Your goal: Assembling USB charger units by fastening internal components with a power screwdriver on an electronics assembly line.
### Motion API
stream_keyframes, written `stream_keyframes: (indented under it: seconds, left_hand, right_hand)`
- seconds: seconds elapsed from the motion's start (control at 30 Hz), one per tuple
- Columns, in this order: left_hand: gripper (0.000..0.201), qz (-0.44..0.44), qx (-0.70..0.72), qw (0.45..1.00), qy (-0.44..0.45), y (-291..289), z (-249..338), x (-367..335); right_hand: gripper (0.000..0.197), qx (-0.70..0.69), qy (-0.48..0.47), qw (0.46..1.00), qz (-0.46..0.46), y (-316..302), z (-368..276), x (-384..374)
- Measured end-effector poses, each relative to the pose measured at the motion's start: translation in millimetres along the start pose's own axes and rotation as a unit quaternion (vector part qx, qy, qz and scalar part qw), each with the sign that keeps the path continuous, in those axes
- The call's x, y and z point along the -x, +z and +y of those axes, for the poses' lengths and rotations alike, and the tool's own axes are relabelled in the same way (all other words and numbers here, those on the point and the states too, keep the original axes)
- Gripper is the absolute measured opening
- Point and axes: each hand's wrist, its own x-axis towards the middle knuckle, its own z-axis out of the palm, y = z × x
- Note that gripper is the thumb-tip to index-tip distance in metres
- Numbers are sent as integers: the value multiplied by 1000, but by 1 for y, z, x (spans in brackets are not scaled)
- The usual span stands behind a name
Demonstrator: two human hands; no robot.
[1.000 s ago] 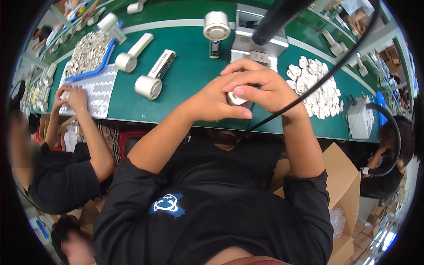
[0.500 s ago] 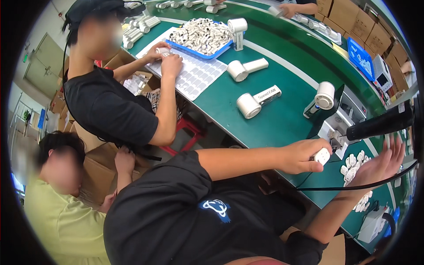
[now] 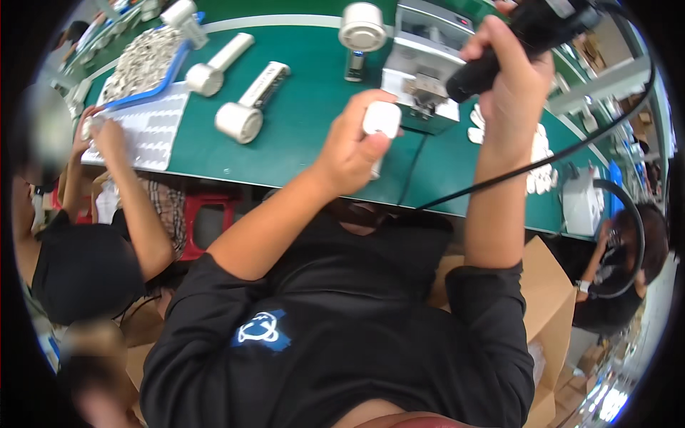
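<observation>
My left hand [image 3: 353,146] grips a small white plastic part [image 3: 382,121], holding it just in front of a grey metal fixture [image 3: 422,68] on the green table [image 3: 307,107]. My right hand [image 3: 510,85] is wrapped around a black powered screwdriver [image 3: 524,32] raised above the fixture, its black cable [image 3: 571,153] trailing off to the right. A heap of small white parts [image 3: 539,153] lies on the table behind my right forearm.
White handheld devices [image 3: 250,100] and a white cylinder on a stand [image 3: 362,28] lie on the table to the left. A blue tray of small parts [image 3: 146,60] and a white grid tray [image 3: 146,132] sit by a co-worker's hands [image 3: 103,132]. Another person [image 3: 628,264] and a cardboard box [image 3: 549,299] are at right.
The view has swung back over the table. My right hand, open half a second ago, now grips the screwdriver raised over the fixture. My left hand still holds the white part.
</observation>
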Motion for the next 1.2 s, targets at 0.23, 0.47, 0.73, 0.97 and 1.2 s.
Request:
stream_keyframes:
  seconds: [0.23, 0.47, 0.73, 0.97, 1.2]
  left_hand:
    - [59, -5, -21, 1000, 19, 5, -2, -1]
    - [58, 0, -32, 999, 20, 6, -2, -2]
    - [48, 37, -147, 985, 87, 11, 3, -7]
    - [51, -4, -164, 981, 100, 18, 4, -6]
    - [49, 17, -167, 979, 119, 13, 2, -4]
  right_hand:
    - [27, 33, 53, 994, 85, 6, 6, 9]
    - [27, 19, 54, 997, 61, 2, 14, 18]
    - [38, -90, 99, 991, 1, -1, -4, 16]
    - [43, -77, 64, 991, -93, -19, -34, 15]
    - [41, -37, 72, 993, -87, -20, -28, 9]
